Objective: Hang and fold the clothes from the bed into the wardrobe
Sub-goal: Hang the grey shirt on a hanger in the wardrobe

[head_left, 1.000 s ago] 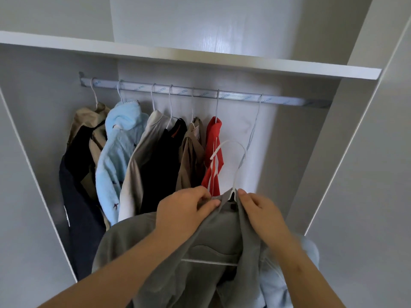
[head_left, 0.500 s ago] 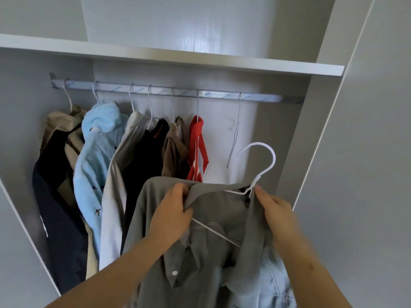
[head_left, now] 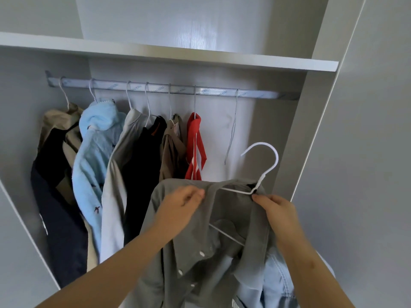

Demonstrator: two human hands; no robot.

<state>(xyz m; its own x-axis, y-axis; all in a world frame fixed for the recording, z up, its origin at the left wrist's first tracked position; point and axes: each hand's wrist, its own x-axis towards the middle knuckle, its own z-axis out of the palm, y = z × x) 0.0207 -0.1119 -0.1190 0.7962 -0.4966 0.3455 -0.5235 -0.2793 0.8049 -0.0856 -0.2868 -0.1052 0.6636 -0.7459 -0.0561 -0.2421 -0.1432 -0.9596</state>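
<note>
head view: both hands pinch grey shirt point(head_left: 200, 252) shoulders; left hand point(head_left: 180, 205); right hand point(head_left: 278, 210)

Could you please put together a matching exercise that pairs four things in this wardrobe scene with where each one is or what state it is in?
Things:
1. grey shirt
2. red top
3. pale blue top
4. bare hanger

Places or states:
a. hangs on the rail with nothing on it
b. second garment from the rail's left end
c. gripped by the left hand and the right hand, not yet on the rail
d. last hung garment towards the right

Pairs: 1-c; 2-d; 3-b; 4-a.
</note>
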